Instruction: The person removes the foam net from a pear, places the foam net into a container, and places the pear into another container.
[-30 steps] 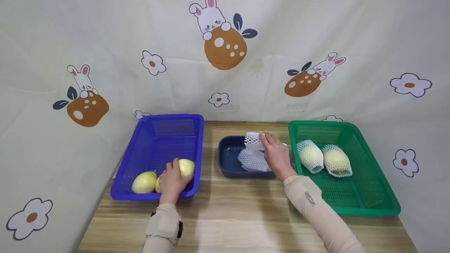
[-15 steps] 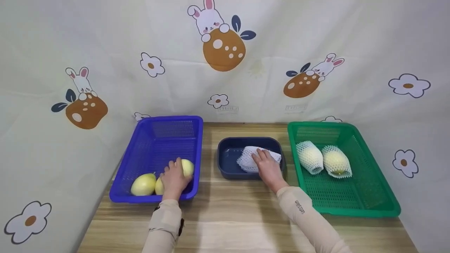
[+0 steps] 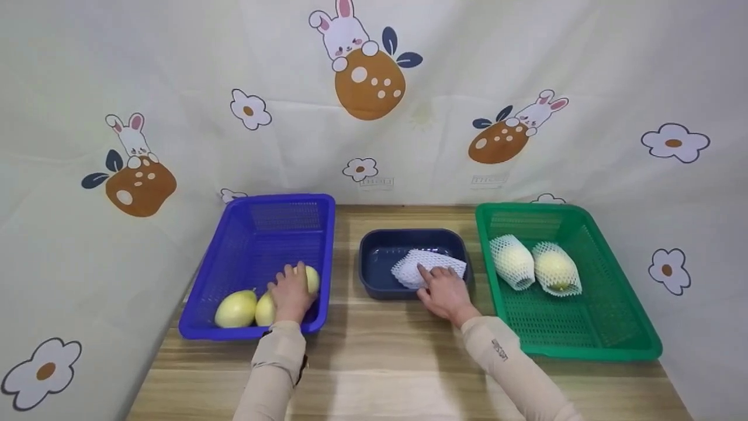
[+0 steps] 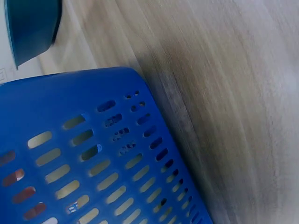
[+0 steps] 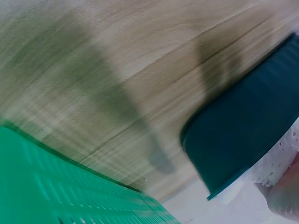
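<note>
My left hand (image 3: 291,297) reaches over the front of the blue basket (image 3: 328,245) and grips a pale yellow-green pear (image 3: 312,280) at its right side. Two more pears (image 3: 235,310) sit left of it, one partly behind the hand. At the dark blue tray (image 3: 371,280), my right hand (image 3: 447,297) touches white foam netting sleeves (image 3: 409,270), its index finger stretched out over them and the thumb apart. In the right wrist view a bit of white netting (image 5: 268,170) shows beside the fingers. The blue basket's slotted wall hides the left hand's grip in the left wrist view.
A green basket (image 3: 628,304) stands on the right, holding two pears in foam netting (image 3: 514,263). The tray lies between the two baskets on a wooden table (image 3: 380,362). A patterned cloth (image 3: 444,128) hangs behind and at the sides.
The right hand brings a netting sleeve down and left into the tray, then draws slightly back, index finger extended. The left hand stays at the pear, shifting only slightly.
</note>
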`<state>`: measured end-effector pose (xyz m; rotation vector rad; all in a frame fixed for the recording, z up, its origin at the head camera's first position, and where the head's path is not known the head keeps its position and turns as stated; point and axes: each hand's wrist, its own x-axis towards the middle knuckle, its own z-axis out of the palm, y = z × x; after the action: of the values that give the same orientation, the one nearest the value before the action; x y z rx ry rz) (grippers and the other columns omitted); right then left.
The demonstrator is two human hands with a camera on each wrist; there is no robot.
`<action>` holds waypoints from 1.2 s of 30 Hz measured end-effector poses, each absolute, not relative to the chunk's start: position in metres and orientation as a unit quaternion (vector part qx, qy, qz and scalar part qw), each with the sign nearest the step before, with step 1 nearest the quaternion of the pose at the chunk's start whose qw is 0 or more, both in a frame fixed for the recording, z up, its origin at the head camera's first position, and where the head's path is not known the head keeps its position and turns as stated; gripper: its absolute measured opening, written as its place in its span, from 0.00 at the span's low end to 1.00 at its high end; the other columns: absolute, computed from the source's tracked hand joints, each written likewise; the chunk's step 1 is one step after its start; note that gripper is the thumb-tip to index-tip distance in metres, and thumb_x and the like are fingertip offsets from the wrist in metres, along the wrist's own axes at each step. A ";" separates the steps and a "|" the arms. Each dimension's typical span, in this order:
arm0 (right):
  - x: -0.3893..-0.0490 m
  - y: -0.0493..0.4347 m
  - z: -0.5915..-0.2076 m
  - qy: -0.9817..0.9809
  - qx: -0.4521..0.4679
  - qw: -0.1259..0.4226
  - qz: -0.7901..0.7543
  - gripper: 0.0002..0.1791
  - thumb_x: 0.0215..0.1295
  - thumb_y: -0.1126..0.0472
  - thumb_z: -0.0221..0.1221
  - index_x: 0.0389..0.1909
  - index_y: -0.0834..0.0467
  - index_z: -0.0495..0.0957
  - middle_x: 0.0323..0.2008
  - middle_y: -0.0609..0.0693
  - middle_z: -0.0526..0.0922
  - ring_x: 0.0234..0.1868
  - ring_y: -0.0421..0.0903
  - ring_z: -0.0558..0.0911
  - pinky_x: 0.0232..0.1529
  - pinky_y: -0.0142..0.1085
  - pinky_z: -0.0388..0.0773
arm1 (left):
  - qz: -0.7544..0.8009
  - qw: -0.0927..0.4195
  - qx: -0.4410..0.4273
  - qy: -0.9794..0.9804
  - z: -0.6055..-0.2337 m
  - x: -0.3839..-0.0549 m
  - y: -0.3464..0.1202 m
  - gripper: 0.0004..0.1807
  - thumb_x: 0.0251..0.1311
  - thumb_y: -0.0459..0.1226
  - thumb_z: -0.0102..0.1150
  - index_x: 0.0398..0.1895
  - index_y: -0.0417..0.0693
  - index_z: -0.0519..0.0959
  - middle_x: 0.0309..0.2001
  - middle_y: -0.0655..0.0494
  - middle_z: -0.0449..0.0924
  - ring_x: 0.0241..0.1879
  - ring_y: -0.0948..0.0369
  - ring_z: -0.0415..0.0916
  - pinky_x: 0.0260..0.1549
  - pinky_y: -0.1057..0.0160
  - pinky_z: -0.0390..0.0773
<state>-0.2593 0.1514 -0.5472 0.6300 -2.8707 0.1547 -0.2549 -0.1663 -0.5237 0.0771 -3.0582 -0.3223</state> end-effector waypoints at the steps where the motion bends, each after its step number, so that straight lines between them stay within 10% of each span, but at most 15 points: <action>1: -0.259 0.151 -0.547 -0.972 0.211 0.092 0.047 0.27 0.57 0.48 0.48 0.57 0.57 0.68 0.42 0.56 0.76 0.46 0.55 0.72 0.51 0.50 0.61 | -0.102 0.028 0.025 -0.994 -0.525 -0.255 -0.166 0.41 0.39 0.44 0.67 0.57 0.37 0.62 0.50 0.34 0.64 0.47 0.38 0.62 0.41 0.37 0.61; 10: -0.259 0.152 -0.546 -0.981 0.187 0.029 0.041 0.37 0.59 0.33 0.38 0.60 0.55 0.64 0.49 0.54 0.75 0.54 0.54 0.67 0.57 0.54 0.48 | -0.088 0.022 0.019 -0.996 -0.528 -0.257 -0.166 0.39 0.39 0.40 0.67 0.56 0.37 0.62 0.50 0.34 0.64 0.47 0.38 0.63 0.41 0.38 0.60; 36: -0.260 0.161 -0.538 -0.974 0.211 0.047 0.062 0.34 0.59 0.35 0.41 0.57 0.55 0.67 0.43 0.55 0.78 0.47 0.51 0.75 0.57 0.58 0.45 | -0.099 0.005 0.040 -0.994 -0.531 -0.260 -0.167 0.43 0.42 0.46 0.65 0.62 0.39 0.58 0.53 0.33 0.62 0.48 0.36 0.63 0.42 0.38 0.60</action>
<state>-0.2605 0.1606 -0.5379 0.6427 -2.9730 0.1891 -0.2597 -0.1670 -0.5313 0.1251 -3.1136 -0.3101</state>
